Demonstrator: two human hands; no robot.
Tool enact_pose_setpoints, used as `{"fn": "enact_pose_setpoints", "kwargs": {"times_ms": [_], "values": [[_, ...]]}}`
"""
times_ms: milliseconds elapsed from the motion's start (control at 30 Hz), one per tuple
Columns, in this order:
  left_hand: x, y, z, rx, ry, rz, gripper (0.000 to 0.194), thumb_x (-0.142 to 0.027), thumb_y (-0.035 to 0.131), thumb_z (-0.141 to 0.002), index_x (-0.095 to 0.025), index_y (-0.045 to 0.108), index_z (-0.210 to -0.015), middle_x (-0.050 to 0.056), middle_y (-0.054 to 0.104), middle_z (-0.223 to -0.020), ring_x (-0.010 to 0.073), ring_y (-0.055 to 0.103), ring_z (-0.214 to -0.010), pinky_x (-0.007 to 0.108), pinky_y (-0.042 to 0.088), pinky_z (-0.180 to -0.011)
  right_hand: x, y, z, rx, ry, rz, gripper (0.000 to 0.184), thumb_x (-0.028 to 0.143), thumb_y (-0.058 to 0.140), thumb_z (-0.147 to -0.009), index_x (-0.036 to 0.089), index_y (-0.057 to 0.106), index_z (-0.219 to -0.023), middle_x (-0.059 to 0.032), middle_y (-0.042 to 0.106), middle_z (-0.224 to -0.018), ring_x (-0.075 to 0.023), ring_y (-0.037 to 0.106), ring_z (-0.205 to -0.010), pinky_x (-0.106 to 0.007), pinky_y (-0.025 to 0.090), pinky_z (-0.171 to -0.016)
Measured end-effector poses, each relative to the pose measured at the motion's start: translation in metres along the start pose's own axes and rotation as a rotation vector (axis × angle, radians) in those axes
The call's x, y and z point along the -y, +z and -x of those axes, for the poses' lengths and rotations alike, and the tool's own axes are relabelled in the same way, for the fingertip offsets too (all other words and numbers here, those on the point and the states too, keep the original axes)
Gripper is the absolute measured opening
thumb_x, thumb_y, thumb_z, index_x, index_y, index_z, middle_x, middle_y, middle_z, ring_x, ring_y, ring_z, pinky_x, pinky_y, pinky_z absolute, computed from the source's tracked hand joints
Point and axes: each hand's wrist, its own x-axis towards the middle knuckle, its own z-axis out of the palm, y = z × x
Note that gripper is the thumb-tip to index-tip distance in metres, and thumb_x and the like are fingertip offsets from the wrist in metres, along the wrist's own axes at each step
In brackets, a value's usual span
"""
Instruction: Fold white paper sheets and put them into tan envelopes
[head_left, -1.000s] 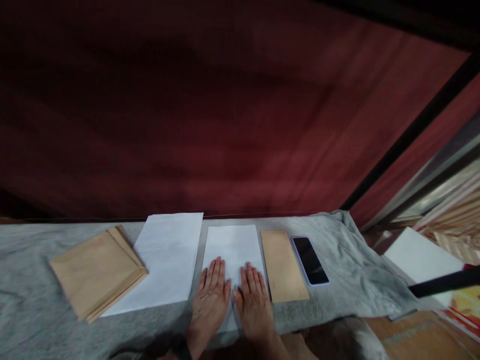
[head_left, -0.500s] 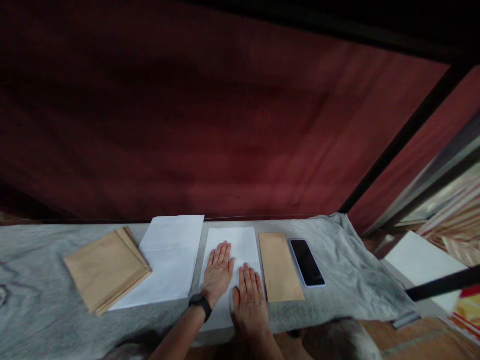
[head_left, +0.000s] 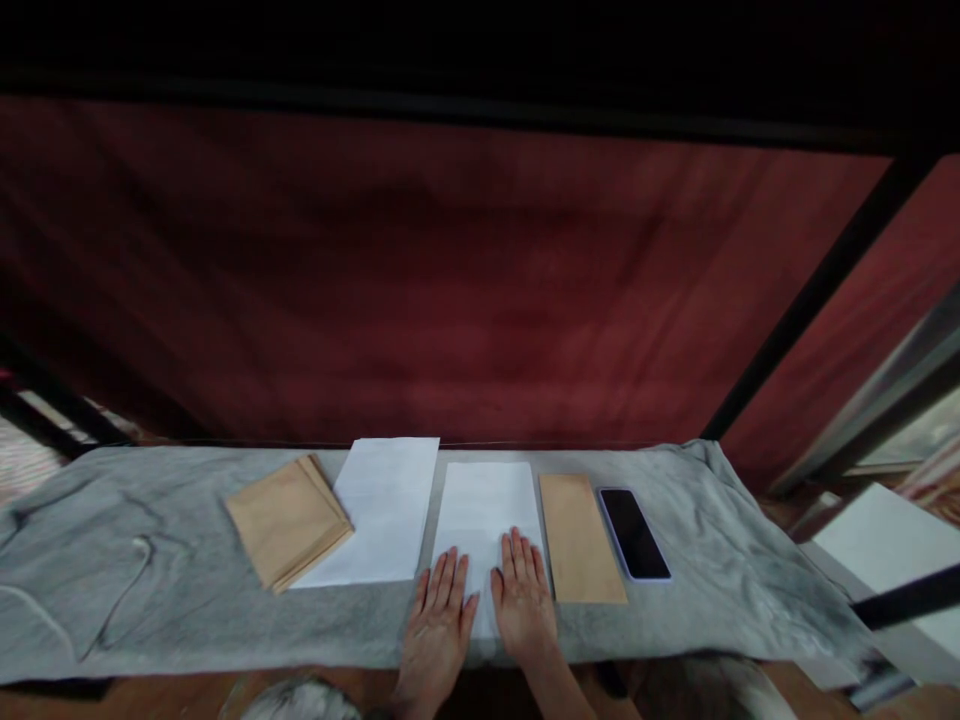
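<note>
A white sheet of paper point(head_left: 487, 497) lies lengthwise in front of me on the grey cloth. My left hand point(head_left: 439, 622) rests flat at its near left edge, fingers stretched forward. On the near right part of the sheet lies my right hand point(head_left: 524, 598), also flat with fingers extended. Neither hand grips anything. Just right of the sheet is a brown paper envelope point(head_left: 581, 540). To the left lies a stack of white paper point(head_left: 390, 510), with a pile of brown envelopes point(head_left: 289, 522) overlapping its left side.
A phone point(head_left: 634, 534) with a dark screen lies right of the single envelope. Grey cloth point(head_left: 187, 610) covers the table, and a thin cable point(head_left: 124, 590) runs over its left part. Behind stands a dark red curtain point(head_left: 480, 300) with a black frame post point(head_left: 810, 300) at right.
My left hand has slid back toward me, from the sheet's middle to its near left edge. My right hand stays flat on the sheet. The camera view has shifted left.
</note>
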Motion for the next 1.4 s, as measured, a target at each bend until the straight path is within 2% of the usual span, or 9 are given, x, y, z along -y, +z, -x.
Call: {"fn": "enact_pose_setpoints", "kwargs": {"times_ms": [200, 400, 567, 767, 900, 1000, 1133, 1300, 1400], "values": [[0.003, -0.012, 0.005, 0.048, -0.017, -0.041, 0.058, -0.044, 0.041, -0.098, -0.016, 0.041, -0.149, 0.012, 0.045, -0.152, 0.0243, 0.041, -0.142, 0.045, 0.037, -0.113, -0.003, -0.001, 0.002, 0.027, -0.016, 0.006, 0.051, 0.037, 0.036, -0.102, 0.012, 0.049, -0.144, -0.0146, 0.044, -0.151, -0.026, 0.041, -0.14, -0.044, 0.034, -0.115], [-0.003, -0.015, 0.005, 0.123, -0.077, -0.006, 0.059, -0.046, 0.037, -0.099, -0.015, 0.04, -0.149, 0.013, 0.042, -0.154, 0.0255, 0.038, -0.143, 0.046, 0.032, -0.116, -0.008, -0.009, 0.041, -0.074, -0.056, 0.017, 0.052, 0.042, 0.035, -0.103, 0.019, 0.042, -0.149, -0.0119, 0.047, -0.15, -0.0254, 0.042, -0.14, -0.045, 0.029, -0.117], [-0.006, -0.019, 0.004, 0.162, -0.116, 0.008, 0.058, -0.045, 0.035, -0.1, -0.014, 0.042, -0.148, 0.014, 0.043, -0.153, 0.0257, 0.038, -0.143, 0.046, 0.03, -0.117, -0.01, -0.021, 0.059, -0.063, -0.066, 0.019, 0.056, 0.043, 0.036, -0.103, 0.018, 0.035, -0.153, -0.013, 0.045, -0.152, -0.0263, 0.042, -0.139, -0.044, 0.032, -0.116], [-0.007, -0.019, 0.003, 0.173, -0.114, 0.036, 0.059, -0.045, 0.034, -0.1, -0.012, 0.041, -0.149, 0.016, 0.04, -0.154, 0.0269, 0.037, -0.144, 0.047, 0.03, -0.116, -0.004, -0.024, 0.057, -0.095, -0.028, 0.011, 0.055, 0.043, 0.034, -0.103, 0.019, 0.038, -0.152, -0.0121, 0.047, -0.15, -0.0262, 0.043, -0.139, -0.044, 0.032, -0.115], [-0.003, -0.016, 0.005, 0.163, -0.107, 0.081, 0.065, -0.053, 0.036, -0.099, -0.013, 0.039, -0.15, 0.017, 0.04, -0.155, 0.0286, 0.035, -0.144, 0.049, 0.029, -0.116, -0.008, -0.023, 0.057, -0.101, -0.052, 0.038, 0.054, 0.041, 0.036, -0.103, 0.018, 0.038, -0.151, -0.0128, 0.048, -0.149, -0.0263, 0.045, -0.137, -0.044, 0.034, -0.114], [0.006, -0.018, 0.01, 0.172, -0.042, 0.139, 0.07, -0.06, 0.04, -0.096, -0.016, 0.038, -0.15, 0.017, 0.039, -0.155, 0.03, 0.034, -0.145, 0.05, 0.027, -0.117, -0.014, -0.024, 0.06, -0.065, -0.109, 0.066, 0.057, 0.04, 0.039, -0.102, 0.016, 0.032, -0.154, -0.0143, 0.046, -0.15, -0.0266, 0.045, -0.138, -0.045, 0.035, -0.113], [0.014, -0.027, 0.018, 0.188, 0.05, 0.192, 0.063, -0.057, 0.039, -0.098, -0.022, 0.038, -0.151, 0.012, 0.037, -0.157, 0.0265, 0.034, -0.145, 0.047, 0.027, -0.118, -0.018, -0.027, 0.06, -0.021, -0.139, 0.075, 0.057, 0.039, 0.038, -0.103, 0.016, 0.03, -0.154, -0.0151, 0.044, -0.152, -0.0274, 0.044, -0.138, -0.046, 0.036, -0.112], [-0.001, -0.036, 0.006, 0.199, -0.021, 0.177, 0.056, -0.05, 0.034, -0.101, -0.019, 0.046, -0.146, 0.013, 0.044, -0.153, 0.0273, 0.037, -0.144, 0.05, 0.028, -0.117, -0.003, -0.027, 0.047, -0.004, -0.077, 0.058, 0.054, 0.041, 0.035, -0.103, 0.013, 0.041, -0.149, -0.0177, 0.048, -0.149, -0.0298, 0.047, -0.136, -0.048, 0.037, -0.111], [-0.01, -0.034, -0.003, 0.193, 0.011, 0.175, 0.052, -0.045, 0.033, -0.102, -0.021, 0.045, -0.147, 0.01, 0.043, -0.154, 0.0257, 0.037, -0.143, 0.049, 0.03, -0.117, 0.007, -0.028, 0.038, 0.014, -0.099, 0.032, 0.051, 0.042, 0.033, -0.104, 0.018, 0.045, -0.147, -0.0138, 0.046, -0.151, -0.0293, 0.044, -0.138, -0.049, 0.035, -0.112]]}}
